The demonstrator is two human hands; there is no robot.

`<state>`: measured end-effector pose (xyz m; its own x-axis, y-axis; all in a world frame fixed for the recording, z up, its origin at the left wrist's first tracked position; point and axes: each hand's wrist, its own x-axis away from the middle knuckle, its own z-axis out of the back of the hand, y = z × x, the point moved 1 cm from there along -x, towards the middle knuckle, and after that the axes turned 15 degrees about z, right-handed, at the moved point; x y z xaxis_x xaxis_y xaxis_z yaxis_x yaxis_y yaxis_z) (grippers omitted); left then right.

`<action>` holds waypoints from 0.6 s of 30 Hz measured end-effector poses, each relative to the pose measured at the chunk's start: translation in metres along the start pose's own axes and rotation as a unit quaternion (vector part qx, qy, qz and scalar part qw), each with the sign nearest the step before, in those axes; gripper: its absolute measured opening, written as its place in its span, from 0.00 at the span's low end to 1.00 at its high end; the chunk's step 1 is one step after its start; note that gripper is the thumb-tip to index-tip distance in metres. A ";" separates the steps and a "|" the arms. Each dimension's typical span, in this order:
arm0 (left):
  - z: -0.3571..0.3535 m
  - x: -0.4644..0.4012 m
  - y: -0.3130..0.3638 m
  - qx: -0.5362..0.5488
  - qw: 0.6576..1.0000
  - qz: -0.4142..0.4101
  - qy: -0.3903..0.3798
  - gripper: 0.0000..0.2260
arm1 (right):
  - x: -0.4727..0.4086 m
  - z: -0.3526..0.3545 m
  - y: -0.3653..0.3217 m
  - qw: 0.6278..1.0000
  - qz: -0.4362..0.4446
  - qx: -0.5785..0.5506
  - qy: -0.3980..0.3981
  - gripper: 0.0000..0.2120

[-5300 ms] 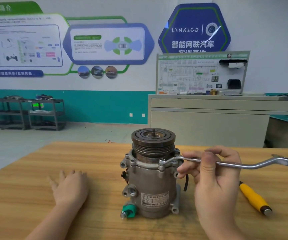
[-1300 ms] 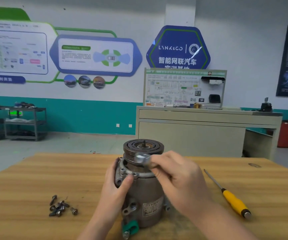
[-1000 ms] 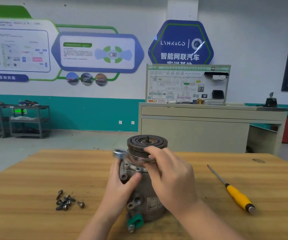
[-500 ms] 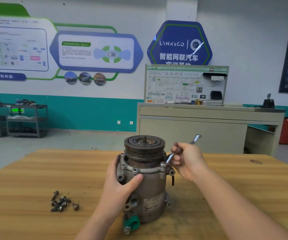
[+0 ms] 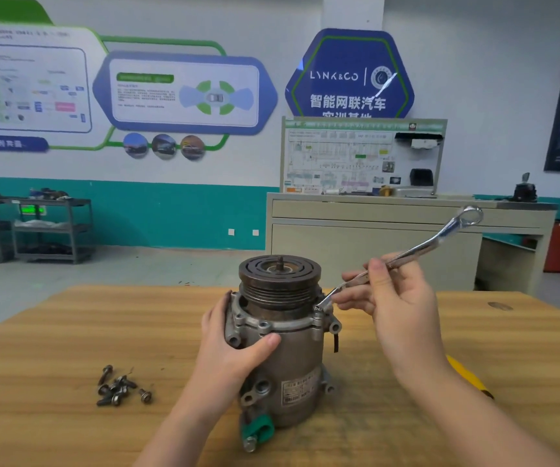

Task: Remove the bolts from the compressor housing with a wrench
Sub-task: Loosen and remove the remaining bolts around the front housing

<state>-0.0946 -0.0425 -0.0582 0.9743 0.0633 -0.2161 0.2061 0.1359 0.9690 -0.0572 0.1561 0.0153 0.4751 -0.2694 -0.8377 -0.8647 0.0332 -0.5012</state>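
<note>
Both of my hands have a grip on something. My left hand (image 5: 229, 357) wraps around the left side of the compressor housing (image 5: 283, 358), with my thumb lying across its front, just under the metal rim. My right hand (image 5: 395, 308) pinches the wrench (image 5: 403, 259) near the middle of its shiny bar.

One end of the wrench sits down on a bolt (image 5: 318, 311) at the right side of the rim. Its other end, a ring, points up and away to the right.

That housing stands upright in the middle of the wooden worktop (image 5: 52, 365), with a round grooved wheel on top and a green cap (image 5: 258, 429) low down at the front. A little heap of loose bolts (image 5: 118, 389) lies on the worktop, well off to the left. Something with a yellow handle (image 5: 467, 377) peeks out from behind my right arm.
</note>
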 end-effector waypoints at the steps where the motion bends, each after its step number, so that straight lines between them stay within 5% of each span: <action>1: -0.001 0.001 -0.001 -0.002 1.000 0.002 0.002 0.55 | 0.003 -0.003 -0.005 0.999 0.031 0.028 -0.025 0.08; 4: -0.001 0.002 -0.001 -0.001 1.000 -0.005 0.011 0.55 | 0.013 -0.011 -0.016 0.966 0.175 0.145 -0.120 0.04; 8: -0.002 0.001 0.001 -0.003 1.000 -0.003 0.012 0.57 | 0.031 -0.022 -0.012 0.835 0.400 0.274 -0.259 0.04; 10: -0.003 0.002 0.001 -0.008 1.000 -0.002 0.018 0.57 | 0.042 -0.017 -0.002 0.833 0.427 0.259 -0.236 0.07; 14: -0.002 0.005 0.003 -0.002 0.999 -0.019 0.029 0.53 | 0.044 -0.013 0.008 0.968 0.245 0.054 0.028 0.05; 18: -0.002 0.005 0.003 0.001 1.000 -0.016 0.023 0.54 | 0.007 -0.014 0.025 0.973 -0.061 -0.083 0.209 0.09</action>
<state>-0.0895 -0.0394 -0.0563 0.9621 0.1043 -0.2521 0.2373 0.1361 0.9619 -0.0781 0.1418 -0.0003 0.4978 -0.6300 -0.5961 -0.8373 -0.1698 -0.5197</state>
